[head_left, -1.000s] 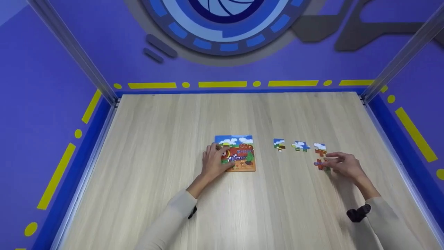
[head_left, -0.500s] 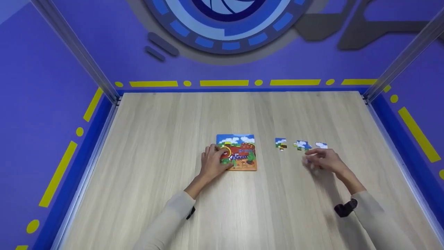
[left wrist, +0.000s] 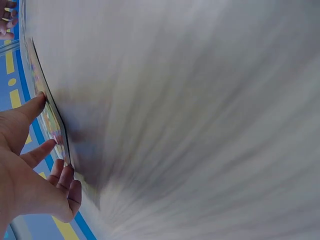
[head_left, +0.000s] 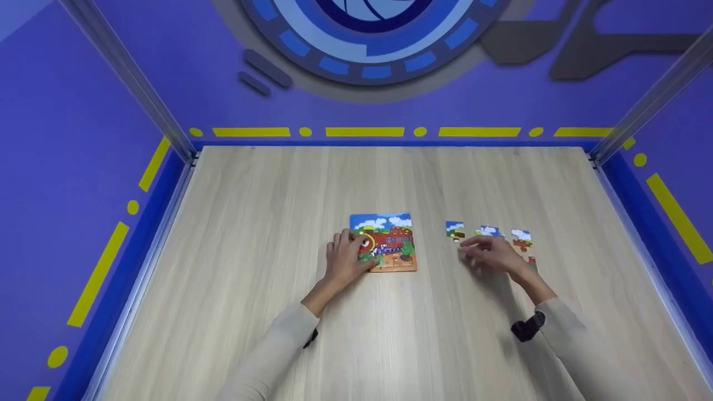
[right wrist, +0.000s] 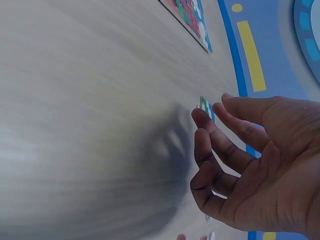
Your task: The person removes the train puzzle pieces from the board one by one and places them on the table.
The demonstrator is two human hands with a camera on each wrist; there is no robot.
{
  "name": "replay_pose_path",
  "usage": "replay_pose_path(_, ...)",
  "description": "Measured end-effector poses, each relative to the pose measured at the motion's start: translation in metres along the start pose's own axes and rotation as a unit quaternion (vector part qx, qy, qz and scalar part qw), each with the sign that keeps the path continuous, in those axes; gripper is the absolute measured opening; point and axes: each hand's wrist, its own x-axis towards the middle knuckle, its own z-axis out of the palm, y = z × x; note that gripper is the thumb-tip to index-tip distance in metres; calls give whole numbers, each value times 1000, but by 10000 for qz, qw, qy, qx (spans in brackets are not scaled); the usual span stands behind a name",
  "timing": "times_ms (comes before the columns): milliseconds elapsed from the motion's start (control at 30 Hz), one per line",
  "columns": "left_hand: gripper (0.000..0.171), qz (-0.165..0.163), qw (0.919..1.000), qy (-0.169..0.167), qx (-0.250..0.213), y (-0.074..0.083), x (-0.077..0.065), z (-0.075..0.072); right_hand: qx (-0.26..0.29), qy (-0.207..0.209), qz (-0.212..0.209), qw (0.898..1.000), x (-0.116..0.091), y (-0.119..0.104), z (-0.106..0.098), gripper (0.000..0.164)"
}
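Mid-way across the table (head_left: 267,223), puzzle board (head_left: 398,240) lies flat, its nine-o'clock side partly hidden under the left hand (head_left: 344,258), fingers spread. Near-square, long axis unclear; sky edge toward twelve. Toward three: puzzle pieces (head_left: 521,237), some partly covered by right hand (head_left: 496,255), fingers loosely bent.

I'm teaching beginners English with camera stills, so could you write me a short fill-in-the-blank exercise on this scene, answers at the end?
1. The grip touching the puzzle is the person's ____ one.
2. In the head view, the loose pieces lie on the puzzle's ____ side.
3. The dashes along the foot of the back wall are ____.

Missing words: left; right; yellow.
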Motion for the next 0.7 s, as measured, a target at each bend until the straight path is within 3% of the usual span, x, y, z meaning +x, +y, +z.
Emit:
replay_pose_path(233, 66, -53, 9999, 3, 97, 1, 3, -2, -54, -58, -422, 9991, 22, -14, 24, 30)
replay_pose_path(500, 63, -25, 9997, 43, 225, 1, 3, -2, -97, 30, -482, 9988, 48, -37, 63, 29)
replay_pose_path(700, 64, -48, 9995, 7, 308, 2, 3, -1, -337, 193, -787, 9961, 64, -54, 89, 27)
